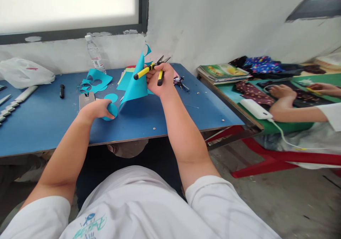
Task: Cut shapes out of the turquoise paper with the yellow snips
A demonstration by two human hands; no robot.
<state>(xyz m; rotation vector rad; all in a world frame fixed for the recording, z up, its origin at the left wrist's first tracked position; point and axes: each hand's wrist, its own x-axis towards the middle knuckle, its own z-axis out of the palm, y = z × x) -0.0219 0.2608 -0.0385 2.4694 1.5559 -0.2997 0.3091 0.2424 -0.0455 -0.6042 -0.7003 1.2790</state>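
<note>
On the blue table [48, 121], a teal paper sheet [135, 84] stands tilted, its upper edge against the right hand [157, 81]. That hand's fingers curl tight around yellow-handled scissors [151, 68], blades parted, pointing up and away. The left hand [99, 109] rests on the tabletop, fingers pinching a small teal paper disc [112, 110] just beside the sheet's lower corner.

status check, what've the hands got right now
Right hand grips yellow-handled scissors and the teal paper sheet. Left hand on a teal paper circle. Nothing in the way.
</note>
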